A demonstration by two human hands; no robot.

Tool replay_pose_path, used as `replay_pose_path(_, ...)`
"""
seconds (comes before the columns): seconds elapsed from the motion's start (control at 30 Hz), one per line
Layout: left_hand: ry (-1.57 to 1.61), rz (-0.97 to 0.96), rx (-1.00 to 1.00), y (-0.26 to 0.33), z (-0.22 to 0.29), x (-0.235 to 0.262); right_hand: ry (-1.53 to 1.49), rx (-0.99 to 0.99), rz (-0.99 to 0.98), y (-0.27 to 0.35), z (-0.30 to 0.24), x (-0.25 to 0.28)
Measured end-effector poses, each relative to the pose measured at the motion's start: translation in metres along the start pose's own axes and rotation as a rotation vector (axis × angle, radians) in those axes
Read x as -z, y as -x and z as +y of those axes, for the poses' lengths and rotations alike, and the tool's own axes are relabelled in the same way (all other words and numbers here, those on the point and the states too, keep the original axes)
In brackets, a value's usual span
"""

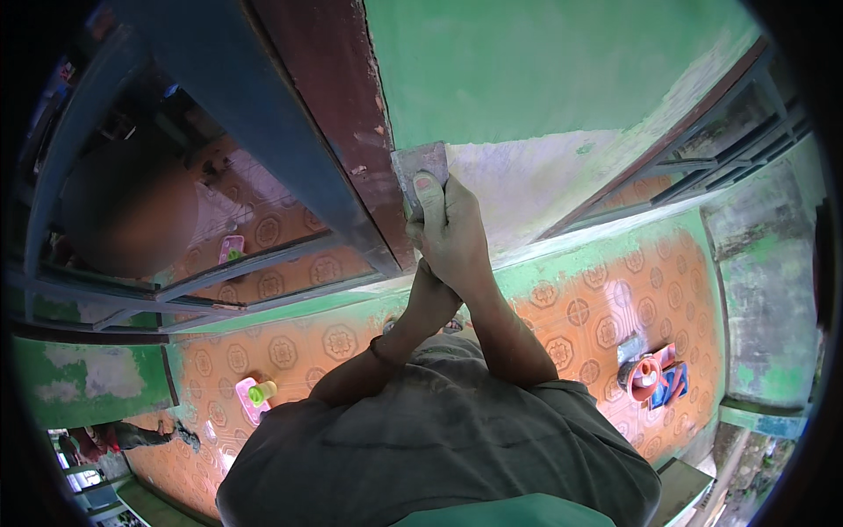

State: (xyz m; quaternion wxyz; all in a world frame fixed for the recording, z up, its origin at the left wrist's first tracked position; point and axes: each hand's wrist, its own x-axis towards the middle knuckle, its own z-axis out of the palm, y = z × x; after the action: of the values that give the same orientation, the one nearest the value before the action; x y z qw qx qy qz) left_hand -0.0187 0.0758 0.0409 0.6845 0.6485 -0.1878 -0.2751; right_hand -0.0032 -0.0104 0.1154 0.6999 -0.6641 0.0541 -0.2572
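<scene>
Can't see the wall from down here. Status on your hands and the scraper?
Both hands stacked on the scraper, right hand on top, left hand under. Blade flat on the green wall, at the bare patch. Brown door frame hard alongside.

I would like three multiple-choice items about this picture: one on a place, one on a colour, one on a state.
1. Where does the flat grey metal scraper blade rest?
A. on the orange patterned floor tiles
B. on the wall, beside the dark red door frame
C. inside the orange roll on the floor

2. What colour is the wall paint above the scraped patch?
A. green
B. yellow
C. black

3. How are the hands?
A. both hang free
B. one lies on the floor
C. both together behind the blade

Answers:
1 B: the blade lies flat on the green wall, next to the dark red door frame.
2 A: green paint above, a pale scraped patch below.
3 C: the right hand presses the blade; the left hand closes just under it.
</scene>
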Motion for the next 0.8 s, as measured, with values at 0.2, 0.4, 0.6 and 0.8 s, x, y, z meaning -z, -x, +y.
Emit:
replay_pose_path(0.2, -0.027, -0.054, 0.042, -0.003, 0.015, 0.009, -0.081, -0.103, -0.01, -0.003, -0.006, 0.0)
replay_pose_path(0.4, 0.026, -0.061, 0.28, -0.001, 0.01, 0.007, -0.026, -0.357, 0.065, 0.001, -0.001, -0.002)
replay_pose_path(0.6, 0.051, -0.12, 0.139, -0.002, -0.006, 0.014, -0.055, -0.103, 0.037, 0.002, 0.002, 0.0)
replay_pose_path(0.8, 0.044, -0.074, 0.211, -0.003, -0.028, 0.02, -0.016, -0.334, 0.166, 0.023, 0.013, -0.001)
